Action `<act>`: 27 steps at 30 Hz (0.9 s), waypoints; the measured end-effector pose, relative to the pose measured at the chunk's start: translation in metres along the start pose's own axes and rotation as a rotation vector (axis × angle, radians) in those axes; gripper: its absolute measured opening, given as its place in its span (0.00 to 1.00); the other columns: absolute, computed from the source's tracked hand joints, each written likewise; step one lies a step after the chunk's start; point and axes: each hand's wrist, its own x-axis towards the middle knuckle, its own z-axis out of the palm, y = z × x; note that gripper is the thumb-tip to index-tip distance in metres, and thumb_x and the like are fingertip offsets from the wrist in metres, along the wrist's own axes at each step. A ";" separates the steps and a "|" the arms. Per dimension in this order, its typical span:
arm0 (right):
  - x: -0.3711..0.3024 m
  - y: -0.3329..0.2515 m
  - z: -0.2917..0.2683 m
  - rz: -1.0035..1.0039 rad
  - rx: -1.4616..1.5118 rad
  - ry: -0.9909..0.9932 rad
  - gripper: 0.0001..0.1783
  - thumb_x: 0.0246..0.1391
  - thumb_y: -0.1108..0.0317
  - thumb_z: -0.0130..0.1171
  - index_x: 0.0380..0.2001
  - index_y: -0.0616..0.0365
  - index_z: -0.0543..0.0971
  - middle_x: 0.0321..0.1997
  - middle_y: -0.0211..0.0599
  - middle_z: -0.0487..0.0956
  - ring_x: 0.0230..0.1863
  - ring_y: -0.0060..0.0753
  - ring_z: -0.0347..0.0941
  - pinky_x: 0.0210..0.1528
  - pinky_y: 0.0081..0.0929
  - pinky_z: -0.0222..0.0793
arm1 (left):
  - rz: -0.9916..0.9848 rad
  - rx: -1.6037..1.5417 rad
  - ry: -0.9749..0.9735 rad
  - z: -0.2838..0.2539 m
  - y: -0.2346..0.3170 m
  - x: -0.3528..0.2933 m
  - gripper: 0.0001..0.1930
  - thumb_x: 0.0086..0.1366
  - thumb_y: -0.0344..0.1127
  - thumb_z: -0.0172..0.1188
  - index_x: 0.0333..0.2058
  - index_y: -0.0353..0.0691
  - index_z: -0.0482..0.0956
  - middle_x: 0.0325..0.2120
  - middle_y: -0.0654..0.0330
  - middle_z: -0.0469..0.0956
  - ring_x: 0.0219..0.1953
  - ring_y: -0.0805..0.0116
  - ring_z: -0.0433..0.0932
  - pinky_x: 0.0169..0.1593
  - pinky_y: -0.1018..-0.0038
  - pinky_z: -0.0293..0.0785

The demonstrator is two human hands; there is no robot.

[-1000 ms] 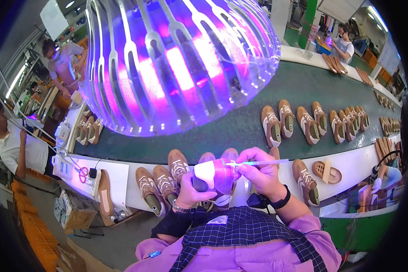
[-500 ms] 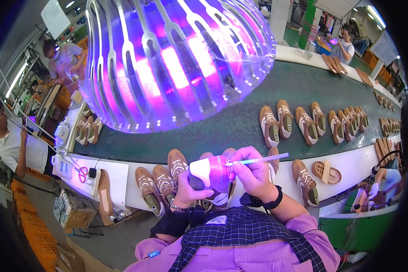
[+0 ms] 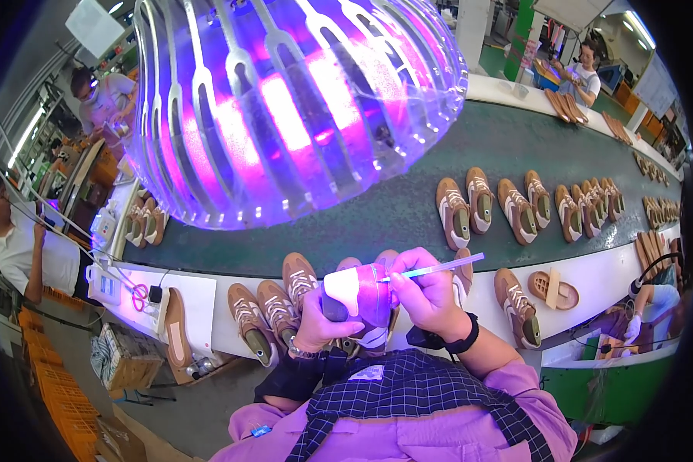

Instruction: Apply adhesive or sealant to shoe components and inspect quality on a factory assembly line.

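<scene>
Close in front of me, my left hand point(image 3: 313, 327) grips a shoe point(image 3: 373, 296) with a white panel on its heel end, lit pink-violet by the lamp. My right hand point(image 3: 427, 299) pinches a slim, pale, translucent-handled brush or pen point(image 3: 456, 263). Its tip meets the shoe near the sole edge; the exact kind of tip is too small to tell. Brown shoes with white laces point(image 3: 250, 319) stand on the white ledge beside my left hand, and others are partly hidden behind the held shoe. A single brown shoe point(image 3: 518, 304) lies to the right.
A large slatted lamp point(image 3: 300, 131) glowing violet hangs over the green conveyor belt point(image 3: 346, 223). Pairs of shoes point(image 3: 454, 208) stand on the belt. Loose soles point(image 3: 553, 291) lie on the right ledge, another sole point(image 3: 179, 327) at left. Co-workers are on both sides.
The brush or pen is tilted a little more steeply, its free end raised. My right fingers have shifted slightly on it; my left hand keeps the shoe almost still.
</scene>
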 end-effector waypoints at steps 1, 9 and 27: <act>0.000 0.001 0.000 0.003 0.004 -0.002 0.04 0.55 0.72 0.52 0.33 0.61 0.72 0.23 0.25 0.72 0.24 0.12 0.64 0.25 0.16 0.59 | 0.005 0.016 0.007 0.000 0.000 0.000 0.40 0.32 0.30 0.75 0.49 0.30 0.70 0.41 0.59 0.77 0.43 0.69 0.76 0.49 0.72 0.71; 0.000 0.001 0.000 -0.002 -0.022 0.007 0.04 0.54 0.73 0.53 0.32 0.61 0.73 0.24 0.28 0.73 0.24 0.14 0.66 0.26 0.17 0.60 | -0.024 0.020 -0.001 -0.002 0.001 -0.001 0.37 0.34 0.31 0.75 0.48 0.31 0.71 0.40 0.60 0.77 0.43 0.71 0.76 0.49 0.73 0.71; 0.000 0.007 -0.004 -0.095 -0.069 0.002 0.03 0.52 0.74 0.55 0.31 0.61 0.73 0.25 0.31 0.71 0.23 0.19 0.67 0.25 0.19 0.60 | -0.010 0.011 0.001 -0.003 -0.004 0.003 0.35 0.34 0.31 0.75 0.45 0.33 0.72 0.38 0.62 0.76 0.41 0.72 0.75 0.46 0.74 0.71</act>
